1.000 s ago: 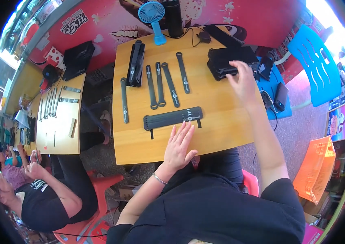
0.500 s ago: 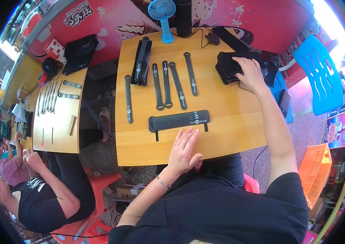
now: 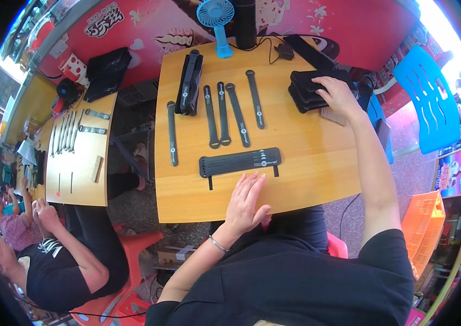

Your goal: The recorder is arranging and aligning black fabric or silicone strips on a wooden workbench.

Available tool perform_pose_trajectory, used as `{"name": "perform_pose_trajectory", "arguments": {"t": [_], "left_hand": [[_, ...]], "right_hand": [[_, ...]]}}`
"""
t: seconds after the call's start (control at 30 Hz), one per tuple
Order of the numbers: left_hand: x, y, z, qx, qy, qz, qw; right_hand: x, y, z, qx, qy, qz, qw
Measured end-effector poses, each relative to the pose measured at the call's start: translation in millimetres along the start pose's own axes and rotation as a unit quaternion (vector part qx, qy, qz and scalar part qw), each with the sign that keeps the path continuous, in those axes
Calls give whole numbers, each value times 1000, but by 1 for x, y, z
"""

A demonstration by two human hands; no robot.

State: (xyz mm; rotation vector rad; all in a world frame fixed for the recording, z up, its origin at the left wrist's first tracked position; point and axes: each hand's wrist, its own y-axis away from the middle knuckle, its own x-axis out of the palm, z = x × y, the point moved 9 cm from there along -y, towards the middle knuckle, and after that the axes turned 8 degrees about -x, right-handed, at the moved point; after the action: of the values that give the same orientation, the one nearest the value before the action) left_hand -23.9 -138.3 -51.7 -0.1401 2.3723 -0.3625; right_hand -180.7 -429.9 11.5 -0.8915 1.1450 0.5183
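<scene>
My left hand [image 3: 245, 204] lies open at the table's near edge, fingertips just in front of a fanned row of overlapping black straps [image 3: 230, 163]. Two short black strips poke out from under that row. At the far right, my right hand [image 3: 340, 96] rests on a pile of black straps or pouches [image 3: 302, 91], fingers stretched and thumb hidden; no item is lifted from it. Partly covered by this hand is a small beige piece [image 3: 332, 115]. Between the hands, several single black straps [image 3: 222, 114] lie lengthwise, and a bundle of black straps [image 3: 189, 82] stands behind.
A blue fan [image 3: 216, 22] and a black cylinder [image 3: 245, 24] stand at the table's back, beside a cable with an adapter [image 3: 284, 51]. A blue chair [image 3: 426, 98] and an orange crate [image 3: 423, 228] are at right. Left, another person [image 3: 59, 261] sits at a second table [image 3: 78, 187].
My right hand has shifted slightly right on the black pile, and more of the beige piece shows. My left hand stays where it was.
</scene>
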Motion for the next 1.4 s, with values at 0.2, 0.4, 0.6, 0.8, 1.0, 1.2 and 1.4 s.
{"name": "perform_pose_trajectory", "arguments": {"t": [0.2,0.4,0.6,0.8,1.0,1.2,1.4], "left_hand": [[1,1,1,-5,-1,2,1000],[3,1,3,-1,5,-4,1000],[0,1,3,-6,17,-10,1000],[2,5,5,-8,22,-14,1000],[2,4,7,-13,39,-12,999],[-5,3,5,-21,43,-40,998],[0,8,5,-20,46,-33,998]], "right_hand": [[0,-1,-2,13,-16,-8,1000],[3,2,-6,25,-14,8,1000],[1,3,-1,9,-26,0,1000],[-2,5,-4,10,-41,-11,999],[-5,-1,-5,46,-68,-35,996],[-7,0,-9,65,-55,-37,996],[-5,2,-7,48,-58,-39,996]]}}
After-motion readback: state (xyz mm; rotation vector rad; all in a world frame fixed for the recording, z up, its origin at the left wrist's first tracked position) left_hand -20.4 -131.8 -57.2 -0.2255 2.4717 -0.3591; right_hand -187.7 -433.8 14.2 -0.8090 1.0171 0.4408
